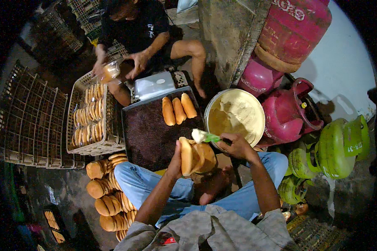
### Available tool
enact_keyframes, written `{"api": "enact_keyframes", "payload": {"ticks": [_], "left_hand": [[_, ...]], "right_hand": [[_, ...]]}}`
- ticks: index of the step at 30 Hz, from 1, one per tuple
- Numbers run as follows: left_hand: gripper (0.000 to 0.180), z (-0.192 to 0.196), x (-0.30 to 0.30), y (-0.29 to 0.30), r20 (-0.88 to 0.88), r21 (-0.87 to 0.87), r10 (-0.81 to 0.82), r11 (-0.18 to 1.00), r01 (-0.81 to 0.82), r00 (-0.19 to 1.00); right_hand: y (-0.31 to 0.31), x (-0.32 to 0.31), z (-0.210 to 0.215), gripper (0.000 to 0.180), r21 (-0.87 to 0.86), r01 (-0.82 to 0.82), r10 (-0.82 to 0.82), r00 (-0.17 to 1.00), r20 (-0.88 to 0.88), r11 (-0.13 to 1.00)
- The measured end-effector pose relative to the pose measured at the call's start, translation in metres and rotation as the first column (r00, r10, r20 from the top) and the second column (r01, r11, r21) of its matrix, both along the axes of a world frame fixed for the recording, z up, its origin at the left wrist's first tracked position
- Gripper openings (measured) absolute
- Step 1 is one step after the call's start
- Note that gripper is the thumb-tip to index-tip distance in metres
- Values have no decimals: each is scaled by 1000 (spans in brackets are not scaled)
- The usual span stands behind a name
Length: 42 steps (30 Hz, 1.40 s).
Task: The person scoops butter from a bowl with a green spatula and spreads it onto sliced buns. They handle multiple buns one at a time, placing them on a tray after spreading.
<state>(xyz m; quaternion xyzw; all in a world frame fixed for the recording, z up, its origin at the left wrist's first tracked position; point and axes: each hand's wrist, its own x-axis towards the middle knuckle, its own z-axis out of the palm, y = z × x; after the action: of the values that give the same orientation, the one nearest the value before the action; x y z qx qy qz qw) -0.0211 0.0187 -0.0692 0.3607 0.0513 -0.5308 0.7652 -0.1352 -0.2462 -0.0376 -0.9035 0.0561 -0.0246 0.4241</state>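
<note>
Smooth rounded bread, thick pale cream

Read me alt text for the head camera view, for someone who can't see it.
A seated person's left hand holds bread while the right hand holds a green utensil tipped with pale cream near it. Ahead are a tray with three rolls on dark sprinkles and a tub of cream; across, another person handles a bagged bun.
</note>
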Motion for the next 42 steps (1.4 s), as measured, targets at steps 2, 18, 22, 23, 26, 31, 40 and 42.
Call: {"api": "enact_keyframes", "payload": {"ticks": [2,18,22,23,26,31,40,42], "left_hand": [[80,8,3,-2,-166,-108,1,994,-19,986],[55,-62,101,46,659,310,145,842,-442,738],[62,-90,103,29,447,776,-893,362,-516,45],[58,-96,93,18,210,746,-963,268,-609,-166],[54,-90,90,-3,95,709,-896,367,-602,-434],[44,-63,195,0,65,998,-998,65,17,21],[62,-117,264,7,844,532,-448,771,-351,295],[72,-104,234,-11,738,605,-657,544,-581,154]], "right_hand": [[14,17,0,22,-190,-81,119,974,194,978],[-35,-19,-21,29,-312,335,-301,941,152,889],[-54,-25,-28,29,-228,399,-407,913,13,888],[-55,-25,-28,29,-206,419,-421,906,34,884],[-55,-24,-27,29,-288,393,-439,891,-114,873],[-59,-24,-24,40,-254,362,-427,858,-287,897],[-59,34,-46,48,-166,373,-407,802,-437,913],[-61,52,-68,44,-291,270,-379,815,-439,918]]}}
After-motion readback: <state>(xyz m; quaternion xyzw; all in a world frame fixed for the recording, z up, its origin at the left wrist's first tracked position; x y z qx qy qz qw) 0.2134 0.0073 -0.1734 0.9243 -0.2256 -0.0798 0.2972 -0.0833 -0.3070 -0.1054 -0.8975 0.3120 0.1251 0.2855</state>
